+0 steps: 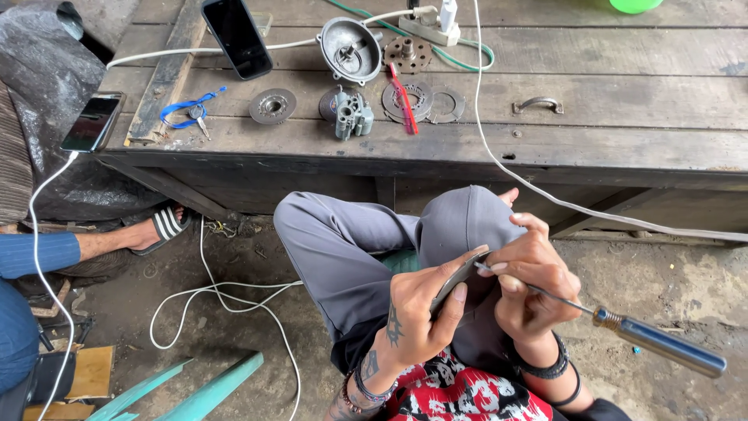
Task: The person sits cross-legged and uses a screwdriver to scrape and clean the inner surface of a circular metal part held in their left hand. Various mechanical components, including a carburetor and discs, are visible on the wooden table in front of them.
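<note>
Hands at work over the lap: left hand (pixel 417 308) pinching a thin grey metal disc (pixel 460 277) on edge, right hand (pixel 530 284) closed around a metal-handled pick (pixel 623 323), tip laid against the disc's rim. Seemingly mid-job, with one disc under scraping. Farther off, on the wooden bench (pixel 623 148): more discs (pixel 273 105), a round housing (pixel 351 49), a red-handled brush (pixel 403 97), all apart and unassembled. No packages, labels or signs visible; two phones (pixel 236 37), screens dark.

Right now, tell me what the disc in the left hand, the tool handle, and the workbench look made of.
Disc: thin grey metal, dull sheen, likely steel. Tool handle: smooth, silvery, glossy; metal or plated. Workbench: weathered wood planks, visible grain, grimy.
</note>
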